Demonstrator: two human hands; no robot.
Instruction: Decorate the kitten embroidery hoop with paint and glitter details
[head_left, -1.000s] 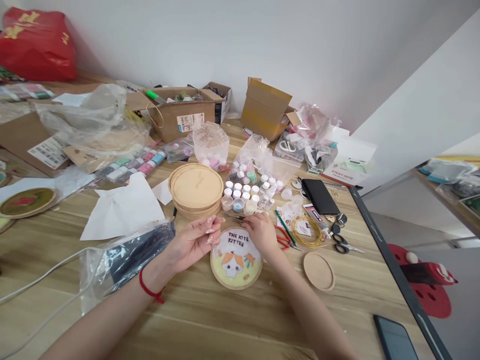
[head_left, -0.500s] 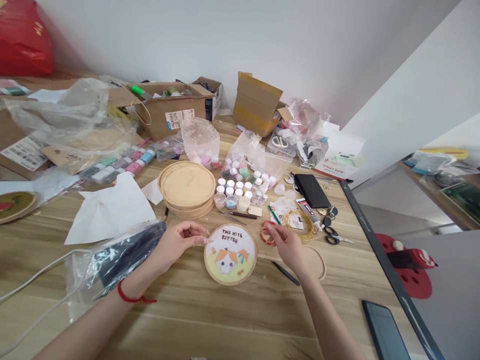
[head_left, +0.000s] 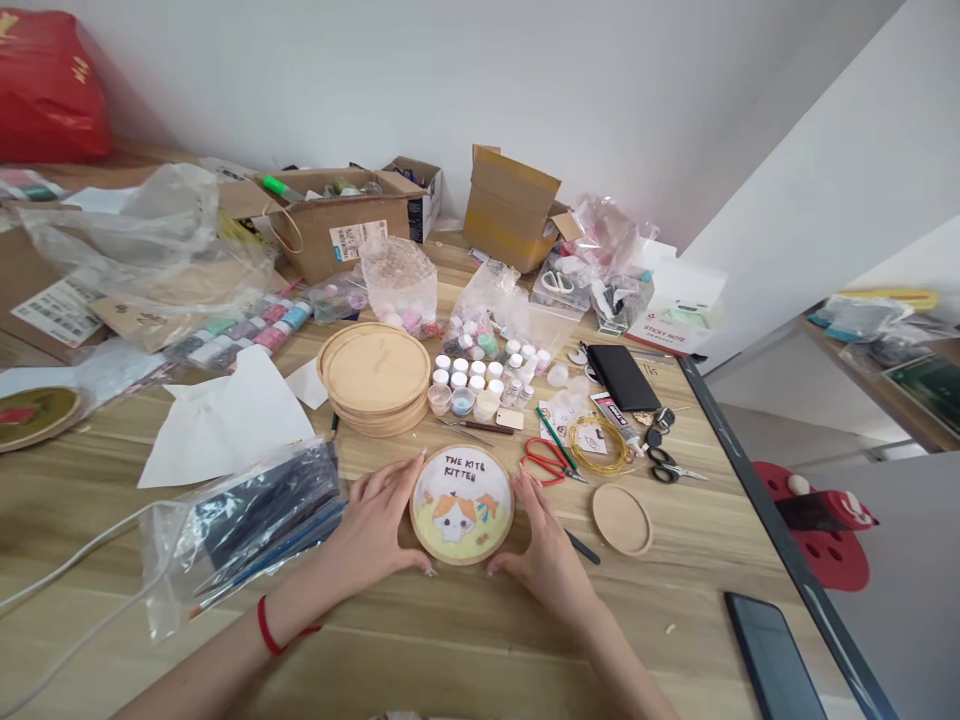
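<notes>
A round wooden-rimmed picture (head_left: pixel 463 505) lies on the table in front of me, with a cat's face, an orange star-like shape and the words "THE KITE KITTEN". My left hand (head_left: pixel 381 520) curves along its left rim, thumb at the lower left. On the other side my right hand (head_left: pixel 546 545) holds the right rim, fingers up and thumb at the lower right. Just beyond my right fingers are red-handled pliers (head_left: pixel 547 460). A dark tweezer-like tool (head_left: pixel 583 548) lies partly hidden behind that hand.
Stacked round wooden plates (head_left: pixel 375 370) stand behind, beside several white-lidded jars (head_left: pixel 469 380). At right lie a small wooden tray (head_left: pixel 622 520), gold wire (head_left: pixel 600 445), black scissors (head_left: pixel 671 466) and a phone (head_left: pixel 772 655). A plastic bag (head_left: pixel 255 530) is at left.
Both hands have come down onto the picture's sides from a pinched pose. My right hand has left the red-handled pliers area, which now shows fully, and moved left to the rim.
</notes>
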